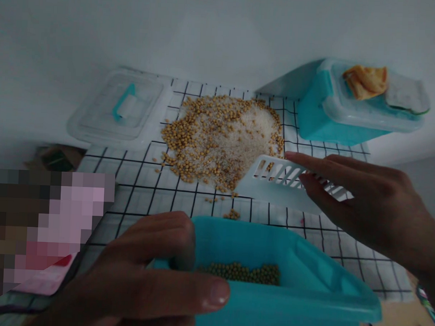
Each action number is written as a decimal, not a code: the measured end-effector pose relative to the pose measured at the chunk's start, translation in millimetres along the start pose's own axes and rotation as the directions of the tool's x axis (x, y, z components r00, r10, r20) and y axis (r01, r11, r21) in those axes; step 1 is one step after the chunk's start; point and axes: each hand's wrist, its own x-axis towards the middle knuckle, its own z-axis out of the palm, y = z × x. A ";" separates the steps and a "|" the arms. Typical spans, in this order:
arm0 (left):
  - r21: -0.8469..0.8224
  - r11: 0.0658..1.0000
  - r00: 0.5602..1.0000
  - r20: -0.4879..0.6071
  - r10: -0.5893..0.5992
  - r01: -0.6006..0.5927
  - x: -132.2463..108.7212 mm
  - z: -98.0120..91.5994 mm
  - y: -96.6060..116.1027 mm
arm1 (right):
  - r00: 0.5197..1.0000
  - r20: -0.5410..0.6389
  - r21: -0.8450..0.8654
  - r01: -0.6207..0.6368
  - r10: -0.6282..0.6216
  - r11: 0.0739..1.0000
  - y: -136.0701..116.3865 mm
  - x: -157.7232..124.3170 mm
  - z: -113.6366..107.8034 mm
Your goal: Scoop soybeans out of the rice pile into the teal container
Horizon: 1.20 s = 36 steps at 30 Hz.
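Note:
A heap of tan beans mixed with white rice (222,139) lies on a white cloth with a black grid (140,188). My left hand (144,275) grips the near rim of a teal plastic box (306,287), thumb along the edge; beans (241,272) lie in its bottom. My right hand (367,203) holds a white slotted plastic scoop (274,177), fingers stretched along its top, its front edge against the heap's right side.
A clear lid with a teal handle (121,108) lies at the back left. A second teal box (335,110) with a clear lid stands at the back right, orange and white cloths on top. A blurred-out patch covers the left edge.

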 end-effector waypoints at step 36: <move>-0.134 0.990 0.998 -0.040 -0.052 0.046 -20.0 -11.0 -15.3 | 0.989 0.131 0.333 0.023 -0.071 0.943 2.6 12.7 15.6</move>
